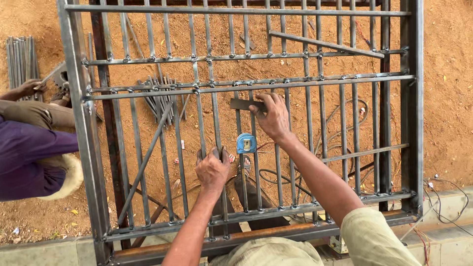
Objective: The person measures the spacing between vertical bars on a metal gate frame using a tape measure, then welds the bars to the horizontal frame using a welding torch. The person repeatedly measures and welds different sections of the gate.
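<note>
Steel bars, welded into a large gate frame (79, 123), lie flat over red-brown dirt, and the person leans over its lower edge. The right hand (272, 117) pinches a short flat steel piece (242, 104) by its end, holding it level across the upright bars just below the double horizontal rail (295, 83). The left hand (212, 169) is wrapped around two neighbouring upright bars lower down, fingers curled closed, apparently steadying the body or the frame. A blue tape measure (246, 143) rests on the bars between the two hands.

By the look of it, the step in hand is placing the flat piece: it is being tried against the bars, not yet fixed. A sound next move would call for squaring the piece to the rail and keeping it pressed flat on the bars so it does not slip through a gap.

At the left edge another person in a purple garment crouches, one hand (30, 87) near a bundle of loose rods (20, 59). More rods (160, 98) lie on the dirt beneath the frame, and cables (340, 128) loop under the right side.
</note>
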